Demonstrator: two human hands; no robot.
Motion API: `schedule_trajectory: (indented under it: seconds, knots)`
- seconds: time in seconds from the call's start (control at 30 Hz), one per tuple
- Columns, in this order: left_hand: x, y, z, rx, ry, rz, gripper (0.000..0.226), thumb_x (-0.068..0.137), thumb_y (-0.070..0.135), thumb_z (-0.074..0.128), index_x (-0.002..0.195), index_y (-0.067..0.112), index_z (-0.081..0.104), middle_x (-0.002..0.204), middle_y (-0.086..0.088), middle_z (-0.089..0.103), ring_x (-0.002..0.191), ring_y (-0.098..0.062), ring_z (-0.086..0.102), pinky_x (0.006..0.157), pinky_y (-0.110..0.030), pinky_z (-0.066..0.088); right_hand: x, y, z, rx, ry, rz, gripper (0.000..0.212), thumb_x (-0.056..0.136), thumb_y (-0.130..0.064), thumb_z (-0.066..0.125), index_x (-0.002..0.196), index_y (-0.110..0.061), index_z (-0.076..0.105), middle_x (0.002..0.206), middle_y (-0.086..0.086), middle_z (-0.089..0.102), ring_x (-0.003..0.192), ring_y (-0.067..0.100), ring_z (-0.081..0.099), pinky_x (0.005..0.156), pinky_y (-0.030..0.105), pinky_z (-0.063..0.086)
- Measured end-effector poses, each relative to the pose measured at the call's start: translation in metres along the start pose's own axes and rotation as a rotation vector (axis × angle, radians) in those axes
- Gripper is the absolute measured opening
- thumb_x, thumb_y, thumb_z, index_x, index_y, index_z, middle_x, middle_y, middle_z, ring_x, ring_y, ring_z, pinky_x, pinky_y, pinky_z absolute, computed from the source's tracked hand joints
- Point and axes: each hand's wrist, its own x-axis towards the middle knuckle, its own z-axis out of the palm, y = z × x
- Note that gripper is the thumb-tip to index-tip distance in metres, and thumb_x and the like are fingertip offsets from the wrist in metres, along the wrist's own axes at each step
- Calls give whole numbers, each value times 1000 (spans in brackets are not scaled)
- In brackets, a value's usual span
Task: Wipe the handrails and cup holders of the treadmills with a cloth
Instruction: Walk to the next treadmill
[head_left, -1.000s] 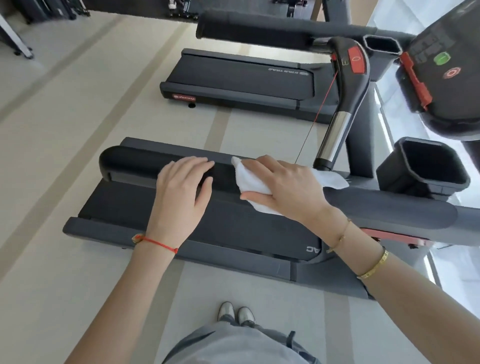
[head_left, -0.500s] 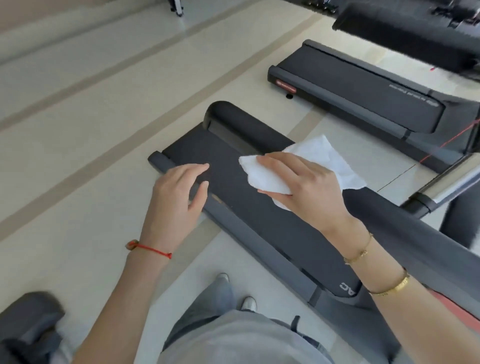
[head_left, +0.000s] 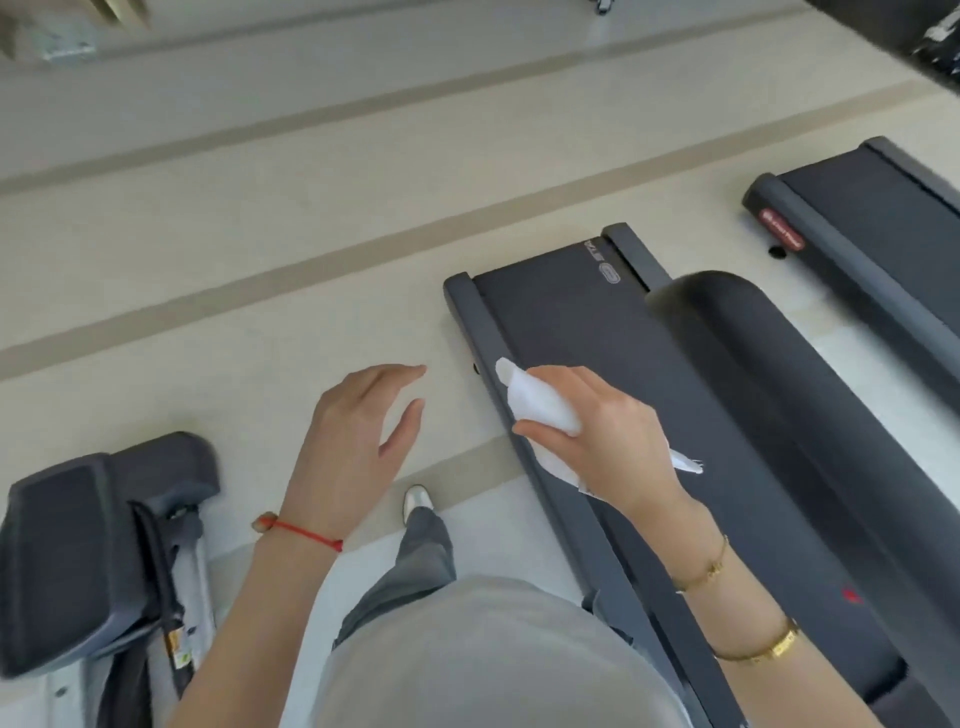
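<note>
My right hand (head_left: 602, 431) grips a crumpled white cloth (head_left: 537, 402) in the air over the near side rail of a treadmill deck (head_left: 571, 322). The padded black handrail (head_left: 769, 364) runs diagonally to the right of that hand, apart from it. My left hand (head_left: 358, 436) hovers open above the floor, fingers spread, a red string on its wrist. No cup holder is in view.
A second treadmill deck (head_left: 883, 228) lies at the far right. A dark padded piece of gym equipment (head_left: 78, 551) stands at the lower left. My leg and shoe (head_left: 418, 501) are on the pale striped floor (head_left: 260, 234) between the machines.
Both hands have lifted off the handrail. The view has swung left and away from the console. The cloth is now bunched in my right hand instead of spread on the rail.
</note>
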Motion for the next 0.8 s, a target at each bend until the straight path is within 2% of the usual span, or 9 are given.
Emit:
schedule_trajectory:
  seconds: [0.17,0.43,0.6,0.8]
  knots:
    - [45,-64,-31,14,9,-79,30,96,15,60,126,16,63,122,2,65,113,-17,59,98,-30,42,84,-32,32,-8,-64,-8,47,82,-60,62,124,-37,57,115,-17,62,88,14,64,67,30,51]
    - [133,-152,-67,59,-8,-128,31,95,14,62,125,16,64,119,2,67,109,-17,60,98,-24,39,203,-75,70,29,-71,13,49,82,-61,61,124,-36,56,113,-15,62,86,18,64,65,31,50]
    - [197,-187,-69,39,-54,-155,31,96,15,59,127,16,63,119,1,67,111,-19,61,98,-32,44,269,-76,84,40,-96,61,50,81,-60,63,124,-35,57,112,-15,63,87,18,64,66,32,50]
    - [292,-224,-59,18,-41,-193,31,97,16,59,127,17,63,118,3,67,109,-18,61,98,-34,44,373,-58,102,51,-97,70,50,81,-58,65,123,-33,57,112,-14,64,87,19,64,65,32,51]
